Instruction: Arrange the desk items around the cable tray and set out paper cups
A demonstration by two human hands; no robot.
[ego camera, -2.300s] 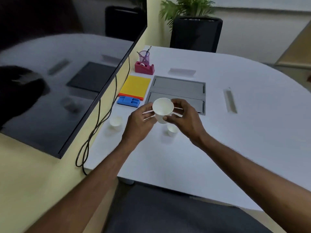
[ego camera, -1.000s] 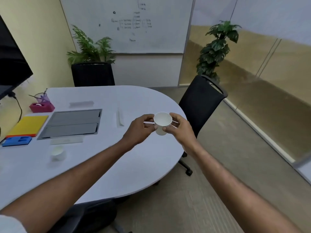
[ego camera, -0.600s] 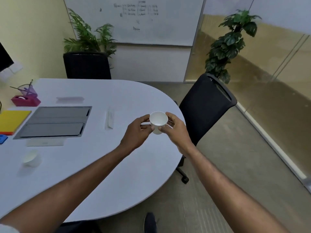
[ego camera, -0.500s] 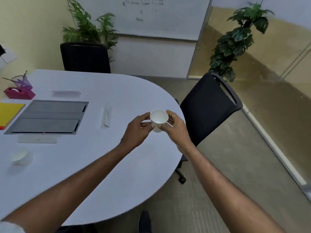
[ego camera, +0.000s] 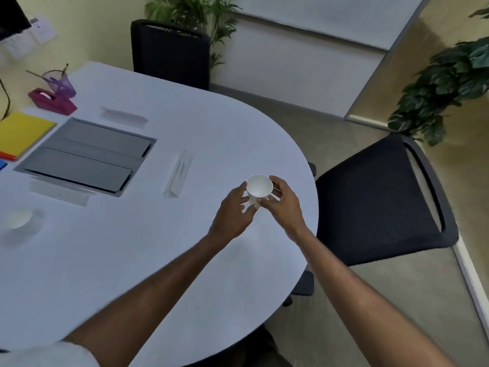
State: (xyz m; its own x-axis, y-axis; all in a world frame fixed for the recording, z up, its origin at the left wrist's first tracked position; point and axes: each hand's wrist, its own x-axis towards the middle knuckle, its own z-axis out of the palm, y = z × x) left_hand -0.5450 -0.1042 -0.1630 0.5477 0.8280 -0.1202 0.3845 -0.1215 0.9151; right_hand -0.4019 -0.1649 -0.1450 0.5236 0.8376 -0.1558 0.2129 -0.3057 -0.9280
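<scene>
Both hands hold a white paper cup (ego camera: 258, 189) upright just above the white table (ego camera: 148, 260), near its rounded right end. My left hand (ego camera: 234, 211) grips the cup's lower left side and my right hand (ego camera: 281, 203) wraps its right side. A second paper cup (ego camera: 19, 219) stands at the table's left, blurred. The grey cable tray (ego camera: 87, 154) lies flush in the tabletop, its two lids down. Around it lie three white name plates: one behind (ego camera: 123, 117), one to the right (ego camera: 179, 172), one in front (ego camera: 59, 192).
A yellow notebook (ego camera: 22, 132), a red tape dispenser (ego camera: 53, 101) and a purple pen cup (ego camera: 61, 82) sit at the far left. A black mesh chair (ego camera: 381, 200) stands at the table's right end, another (ego camera: 169, 51) at the far side. Potted plants stand behind.
I have turned right from the monitor side and carried the cup to the table's rounded end. The view has tilted down, and the cup sits lower, close to the tabletop.
</scene>
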